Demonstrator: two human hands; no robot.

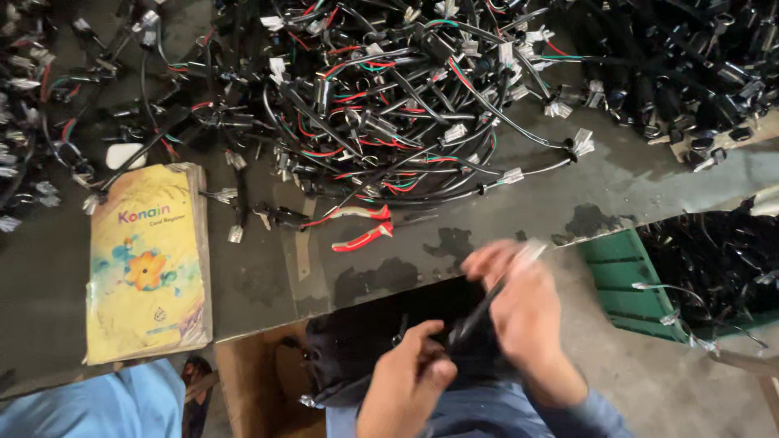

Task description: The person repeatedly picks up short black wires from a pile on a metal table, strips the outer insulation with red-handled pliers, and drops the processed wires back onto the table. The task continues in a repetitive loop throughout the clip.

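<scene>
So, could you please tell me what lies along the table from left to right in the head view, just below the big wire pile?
Yellow notebook → red-handled pliers → the person's right hand holding a black cable → green crate.

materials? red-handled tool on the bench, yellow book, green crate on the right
Pliers: handles look like glossy red plastic or rubber sleeves with pale trim; jaws hidden among the wires.
Yellow book: paper or card cover, matte, edges frayed.
Green crate: likely moulded plastic, judging by its ribbed wall.
</scene>
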